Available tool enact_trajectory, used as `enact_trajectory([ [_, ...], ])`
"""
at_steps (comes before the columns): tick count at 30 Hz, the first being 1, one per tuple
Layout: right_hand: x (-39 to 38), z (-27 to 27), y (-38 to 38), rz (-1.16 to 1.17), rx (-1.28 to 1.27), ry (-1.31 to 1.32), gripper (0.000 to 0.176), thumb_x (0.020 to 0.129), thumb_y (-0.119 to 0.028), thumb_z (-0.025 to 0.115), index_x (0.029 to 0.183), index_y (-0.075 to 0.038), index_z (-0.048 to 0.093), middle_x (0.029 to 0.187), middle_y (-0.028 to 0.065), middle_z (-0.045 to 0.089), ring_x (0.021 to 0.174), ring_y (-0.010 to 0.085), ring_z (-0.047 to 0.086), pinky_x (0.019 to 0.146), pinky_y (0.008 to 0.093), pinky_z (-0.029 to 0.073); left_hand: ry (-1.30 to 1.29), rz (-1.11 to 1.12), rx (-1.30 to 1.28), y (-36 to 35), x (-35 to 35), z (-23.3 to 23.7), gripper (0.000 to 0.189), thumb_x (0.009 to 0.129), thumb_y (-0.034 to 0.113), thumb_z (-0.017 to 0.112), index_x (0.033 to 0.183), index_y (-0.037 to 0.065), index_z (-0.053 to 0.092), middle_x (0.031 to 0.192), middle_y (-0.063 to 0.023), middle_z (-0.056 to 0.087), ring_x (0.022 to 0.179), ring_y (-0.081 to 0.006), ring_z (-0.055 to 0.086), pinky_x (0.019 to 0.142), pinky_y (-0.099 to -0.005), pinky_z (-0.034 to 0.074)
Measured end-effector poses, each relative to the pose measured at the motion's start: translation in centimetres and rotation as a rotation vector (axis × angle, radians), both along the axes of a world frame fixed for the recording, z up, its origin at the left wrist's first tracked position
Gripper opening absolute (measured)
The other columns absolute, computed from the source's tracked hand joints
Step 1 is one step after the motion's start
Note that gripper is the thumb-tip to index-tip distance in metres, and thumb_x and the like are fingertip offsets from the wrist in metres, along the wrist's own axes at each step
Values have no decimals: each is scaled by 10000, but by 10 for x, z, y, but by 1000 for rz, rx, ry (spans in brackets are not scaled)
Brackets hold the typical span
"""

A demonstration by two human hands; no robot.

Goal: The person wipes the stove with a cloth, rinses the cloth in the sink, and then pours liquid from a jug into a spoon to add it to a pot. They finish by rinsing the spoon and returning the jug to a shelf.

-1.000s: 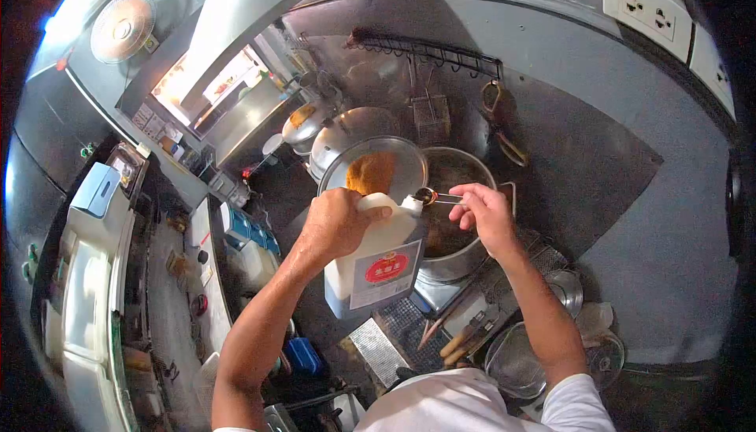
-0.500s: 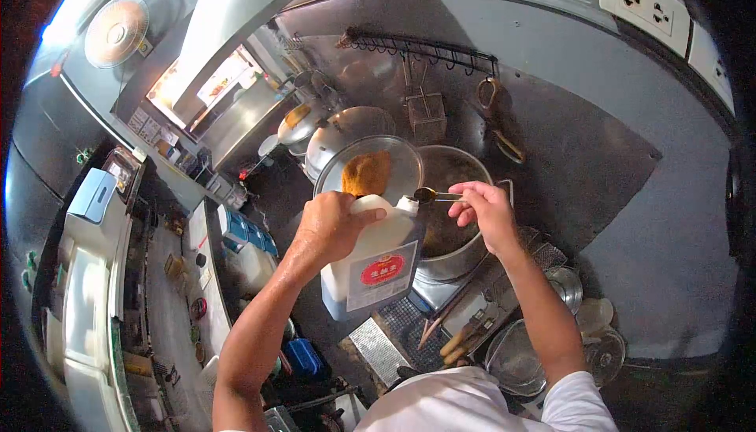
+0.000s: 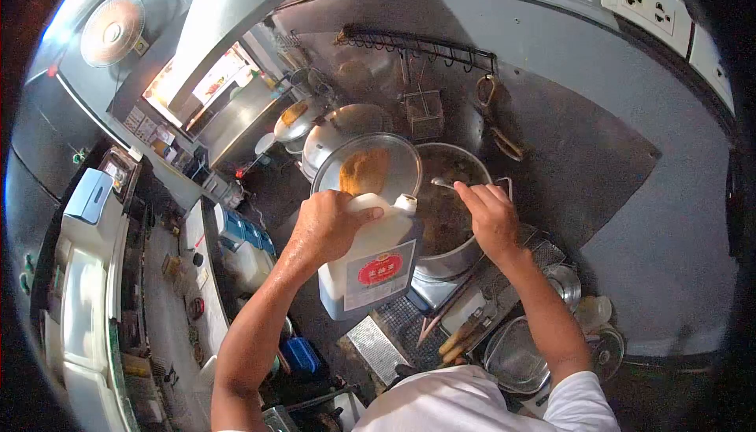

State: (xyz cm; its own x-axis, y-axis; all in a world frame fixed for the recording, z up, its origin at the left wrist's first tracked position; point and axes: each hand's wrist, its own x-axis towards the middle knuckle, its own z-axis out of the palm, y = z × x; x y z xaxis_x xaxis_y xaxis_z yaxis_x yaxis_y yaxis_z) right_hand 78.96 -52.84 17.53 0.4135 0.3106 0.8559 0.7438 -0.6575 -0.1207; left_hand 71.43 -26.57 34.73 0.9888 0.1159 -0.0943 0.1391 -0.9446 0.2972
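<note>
My left hand (image 3: 327,227) is clamped round the handle of the jug (image 3: 370,263), held near upright against the pot (image 3: 461,257) so nothing spills, while my right hand (image 3: 488,215) pinches the spoon (image 3: 441,184) above the pot's middle, so drips fall inside

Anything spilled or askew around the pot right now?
No spill shows. The glass lid leans tilted at the left rim of the pot, not seated. The left hand holds the jug tipped toward the pot; the right hand holds a spoon over it.
</note>
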Motion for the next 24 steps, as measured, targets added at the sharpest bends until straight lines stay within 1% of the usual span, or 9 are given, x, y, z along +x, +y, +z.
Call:
enact_trajectory([
  [1, -3, 2, 4, -1, 0, -1, 270, 1015, -17, 518, 1217, 6, 696, 832, 109, 727, 610, 124, 602, 622, 291, 511, -2, -8, 23, 0, 1, 0, 613, 867, 571, 754, 1031, -19, 774, 841, -235, 746, 786, -356, 757, 753, -468, 585],
  [3, -13, 3, 14, 189, 540, 580, 263, 1027, -46, 513, 1207, 6, 697, 826, 95, 733, 603, 107, 594, 602, 275, 500, 4, -11, -1, 1, 2, -1, 619, 865, 573, 754, 1032, -22, 772, 841, -235, 745, 787, -359, 756, 755, -466, 584],
  [4, -12, 5, 16, 188, 541, 579, 263, 1027, -46, 513, 1207, 6, 697, 826, 95, 733, 603, 107, 594, 602, 275, 500, 9, -12, -25, 1, 2, -1, 624, 863, 575, 754, 1033, -25, 771, 841, -235, 744, 788, -362, 755, 756, -465, 584],
  [6, -9, 9, 19, 354, 803, 974, 247, 1041, -94, 518, 1170, 29, 688, 805, 101, 732, 578, 118, 602, 563, 261, 489, 11, -20, -3, 0, 3, 0, 622, 864, 573, 755, 1033, -25, 772, 844, -236, 745, 790, -361, 756, 757, -465, 584],
  [7, -6, 8, 19, 354, 803, 973, 247, 1041, -94, 518, 1170, 29, 688, 805, 101, 732, 578, 118, 602, 563, 261, 489, 12, -27, 19, 0, 4, 1, 619, 864, 570, 755, 1032, -25, 773, 846, -237, 745, 792, -361, 756, 759, -465, 585],
  [9, 1, 3, 19, 521, 855, 1060, 269, 1063, -132, 496, 1154, 27, 693, 814, 88, 732, 589, 62, 588, 554, 222, 476, 21, -36, 40, -1, 6, 2, 613, 865, 565, 756, 1033, -25, 775, 847, -239, 745, 793, -356, 758, 758, -461, 585],
  [12, 4, 2, 22, 548, 903, 1109, 271, 1054, -138, 503, 1149, 32, 691, 811, 105, 731, 586, 77, 596, 555, 229, 484, 23, -39, 54, -1, 9, 2, 602, 864, 555, 759, 1034, -22, 778, 850, -240, 746, 796, -349, 760, 759, -455, 587],
  [19, 6, 3, 20, 545, 926, 1154, 272, 1042, -146, 518, 1158, 36, 684, 812, 110, 726, 591, 88, 602, 558, 227, 491, 59, 6, 27, -2, 14, 3, 593, 851, 545, 777, 1048, -14, 781, 871, -232, 755, 807, -347, 762, 772, -459, 589],
  [24, 10, 1, 19, 562, 943, 1193, 277, 1042, -155, 520, 1154, 40, 683, 823, 120, 725, 618, 99, 618, 576, 226, 500, 24, -29, 36, -2, 15, 2, 587, 860, 538, 763, 1029, -25, 782, 852, -239, 751, 803, -352, 763, 775, -457, 594],
])
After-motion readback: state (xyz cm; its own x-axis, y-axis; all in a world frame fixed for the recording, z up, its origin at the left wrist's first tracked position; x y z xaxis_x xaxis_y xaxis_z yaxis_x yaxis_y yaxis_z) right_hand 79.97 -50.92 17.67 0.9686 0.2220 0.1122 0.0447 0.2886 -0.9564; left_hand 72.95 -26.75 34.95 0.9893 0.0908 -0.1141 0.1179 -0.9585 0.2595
